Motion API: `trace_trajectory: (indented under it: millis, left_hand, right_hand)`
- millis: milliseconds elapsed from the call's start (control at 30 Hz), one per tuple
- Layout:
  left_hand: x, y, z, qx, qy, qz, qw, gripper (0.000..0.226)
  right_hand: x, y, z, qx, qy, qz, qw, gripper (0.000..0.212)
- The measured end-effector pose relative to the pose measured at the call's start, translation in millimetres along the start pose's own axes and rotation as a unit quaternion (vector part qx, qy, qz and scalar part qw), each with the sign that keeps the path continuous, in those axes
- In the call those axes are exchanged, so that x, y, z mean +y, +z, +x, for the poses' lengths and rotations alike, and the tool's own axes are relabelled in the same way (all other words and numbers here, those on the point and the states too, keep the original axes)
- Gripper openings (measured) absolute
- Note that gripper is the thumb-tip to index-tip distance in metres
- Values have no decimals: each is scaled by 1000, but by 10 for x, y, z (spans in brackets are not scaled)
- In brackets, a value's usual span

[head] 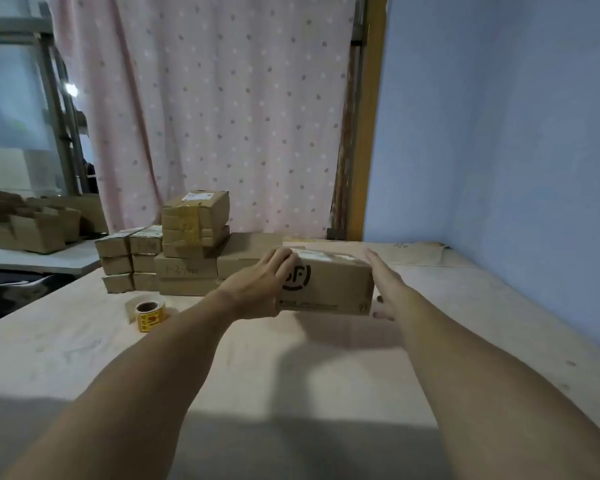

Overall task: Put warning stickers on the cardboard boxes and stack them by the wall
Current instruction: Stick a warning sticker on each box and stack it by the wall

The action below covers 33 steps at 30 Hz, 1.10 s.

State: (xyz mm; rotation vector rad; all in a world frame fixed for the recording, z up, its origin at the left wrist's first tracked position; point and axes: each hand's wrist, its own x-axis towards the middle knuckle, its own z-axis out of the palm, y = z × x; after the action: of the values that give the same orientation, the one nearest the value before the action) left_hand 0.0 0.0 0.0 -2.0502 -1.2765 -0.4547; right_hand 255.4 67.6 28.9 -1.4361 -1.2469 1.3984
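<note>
While it sits far out over the middle of the desk, the brown cardboard box (336, 285) is caught between both hands. The left hand (257, 289) grips its left end, fingers curled over the top edge and the palm against the front face. The right hand (383, 282) lies flat along the right end with its fingers straight and pointing away, pressing inward rather than wrapping. A dark shadow lies just below the box; whether its base touches the surface cannot be told.

The pale wooden desk (291, 358) runs back to a pink spotted curtain (222, 116) and, on the right, meets a blue wall (499, 133), with a yellow post (368, 133) standing where the two meet. A flat sheet of cardboard (413, 254) lies at the back right corner. Left of the held box, against the curtain, is a stack of brown cardboard boxes (187, 251), several layers high. Nearer, apart from it, a roll of yellow warning stickers (149, 311) lies on the desk. Beyond the left edge, a grey table (49, 261) carries open cardboard boxes (32, 226).

The held box's front bears a black circular "SF" mark, partly covered by the left hand, and a white label (312, 254) on top, unreadable. One stacked box has handwriting beginning "1-3"; the rest is unclear.
</note>
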Motion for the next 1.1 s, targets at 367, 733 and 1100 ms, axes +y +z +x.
trace_trajectory:
  millis: [367,733,1100]
  left_hand:
    - [10,319,-329,-132,9,-45,990,118]
    - [71,561,-366,-52,-294,-225,927,17]
    - [25,639,-294,-21,-548,-481,684,34]
  right_hand:
    - [597,158,178,-9,17,45,999,30]
    - [816,290,315,-32,-14,-28,999,20]
    - [622,307,317,-69,26,-97,993,33]
